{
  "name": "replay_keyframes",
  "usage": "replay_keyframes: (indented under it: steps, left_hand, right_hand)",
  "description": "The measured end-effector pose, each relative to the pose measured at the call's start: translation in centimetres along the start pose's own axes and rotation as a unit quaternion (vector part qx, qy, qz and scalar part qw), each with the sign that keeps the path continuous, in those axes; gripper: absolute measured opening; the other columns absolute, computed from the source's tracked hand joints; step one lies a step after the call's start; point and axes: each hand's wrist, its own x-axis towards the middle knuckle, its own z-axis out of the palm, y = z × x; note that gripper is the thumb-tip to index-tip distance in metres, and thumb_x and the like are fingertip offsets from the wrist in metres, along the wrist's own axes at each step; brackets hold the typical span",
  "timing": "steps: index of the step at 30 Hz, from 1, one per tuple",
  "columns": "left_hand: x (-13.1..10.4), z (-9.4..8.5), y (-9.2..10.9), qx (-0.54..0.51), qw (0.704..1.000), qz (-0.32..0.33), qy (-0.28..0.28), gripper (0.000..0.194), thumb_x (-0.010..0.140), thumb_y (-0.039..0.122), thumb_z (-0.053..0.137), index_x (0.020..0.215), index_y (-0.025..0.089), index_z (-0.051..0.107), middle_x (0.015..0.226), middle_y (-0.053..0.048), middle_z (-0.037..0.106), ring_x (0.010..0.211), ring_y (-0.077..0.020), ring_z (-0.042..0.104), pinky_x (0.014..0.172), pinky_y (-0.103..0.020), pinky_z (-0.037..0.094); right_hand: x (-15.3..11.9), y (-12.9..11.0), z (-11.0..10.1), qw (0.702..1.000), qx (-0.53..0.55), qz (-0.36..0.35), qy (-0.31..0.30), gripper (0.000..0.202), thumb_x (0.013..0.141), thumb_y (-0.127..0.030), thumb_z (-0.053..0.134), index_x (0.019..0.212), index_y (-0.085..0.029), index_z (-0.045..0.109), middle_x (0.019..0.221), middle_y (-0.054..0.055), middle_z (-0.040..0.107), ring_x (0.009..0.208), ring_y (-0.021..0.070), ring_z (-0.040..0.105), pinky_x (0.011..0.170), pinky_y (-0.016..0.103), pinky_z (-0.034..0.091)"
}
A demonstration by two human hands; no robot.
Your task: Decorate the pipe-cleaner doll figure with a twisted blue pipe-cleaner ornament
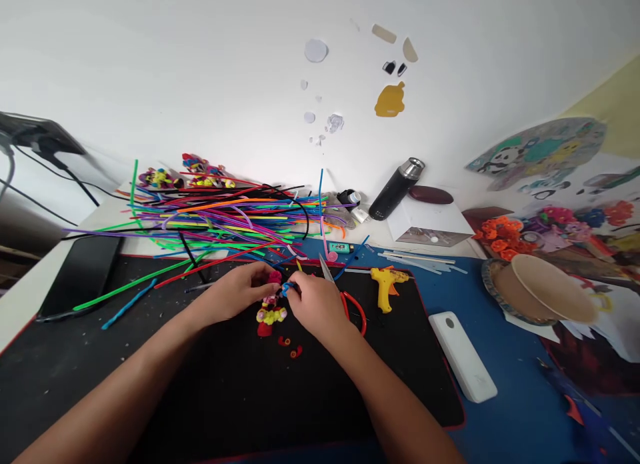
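Observation:
Over the black mat, my left hand (239, 292) is closed on a small pipe-cleaner figure (273, 315) in pink, yellow and red. My right hand (316, 302) pinches a short blue pipe-cleaner piece (287, 289) against the figure's side; my fingers hide part of both. Just below the figure lie small red pieces with orange rings (293, 351). Scissors with red handles (354, 311) rest partly under my right hand, blades pointing away. To their right is a yellow glue gun (386, 287).
A heap of colourful pipe cleaners (225, 214) spreads along the back. A phone (80, 277) lies at the left. Right of the mat (240, 411) are glue sticks (420, 261), a white power bank (463, 357) and a bowl (550, 291). A black flask (395, 191) stands behind.

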Motion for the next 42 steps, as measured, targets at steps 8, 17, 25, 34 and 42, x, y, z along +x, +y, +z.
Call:
replay_keyframes:
  steps: [8,17,25,34,42]
  left_hand:
    - [-0.4,0.4,-0.5,-0.044,0.999,0.027,0.003,0.037,0.087,0.056,0.069,0.098,0.02,0.069,0.09,-0.003,0.073,0.082,-0.0235,0.066,0.075,-0.034,0.052]
    - [-0.4,0.5,-1.0,-0.111,0.993,0.013,-0.024,0.042,0.084,0.056,0.072,0.102,0.018,0.067,0.088,-0.002,0.069,0.075,-0.0204,0.062,0.068,-0.031,0.049]
    - [0.1,0.8,-1.7,-0.129,0.991,0.029,-0.017,0.046,0.083,0.061,0.072,0.099,0.018,0.068,0.087,-0.002,0.068,0.076,-0.0197,0.061,0.069,-0.031,0.048]
    - [0.0,0.2,-1.6,-0.17,0.983,-0.014,-0.063,0.057,0.079,0.064,0.078,0.11,0.018,0.067,0.095,-0.003,0.067,0.082,-0.0204,0.061,0.067,-0.03,0.047]
    - [-0.4,-0.2,-1.2,-0.191,0.976,0.036,-0.103,0.061,0.082,0.068,0.077,0.119,0.02,0.069,0.1,-0.007,0.073,0.097,-0.0273,0.066,0.079,-0.035,0.052]
  right_hand:
    - [0.4,-1.1,0.2,1.0,-0.029,-0.005,0.012,0.019,0.1,-0.026,0.061,0.112,-0.026,0.076,0.098,0.004,0.083,0.088,0.0242,0.075,0.067,0.033,0.035]
    - [0.1,-0.9,-0.9,0.998,0.056,-0.011,-0.007,0.026,0.095,-0.018,0.063,0.114,-0.027,0.077,0.092,0.001,0.082,0.085,0.0202,0.073,0.068,0.029,0.037]
    - [-0.1,-0.2,-0.9,0.996,0.071,-0.015,-0.045,0.026,0.094,-0.018,0.064,0.115,-0.027,0.077,0.095,0.001,0.081,0.086,0.0192,0.071,0.071,0.028,0.04]
    - [-0.6,-0.1,-1.6,0.996,0.087,0.017,-0.032,0.012,0.099,-0.023,0.066,0.105,-0.025,0.076,0.081,0.0,0.077,0.073,0.0177,0.068,0.064,0.027,0.038]
    - [-0.1,-0.9,-0.6,0.999,-0.052,0.009,-0.001,0.016,0.102,-0.026,0.059,0.11,-0.024,0.073,0.091,0.004,0.08,0.083,0.0226,0.073,0.064,0.032,0.033]
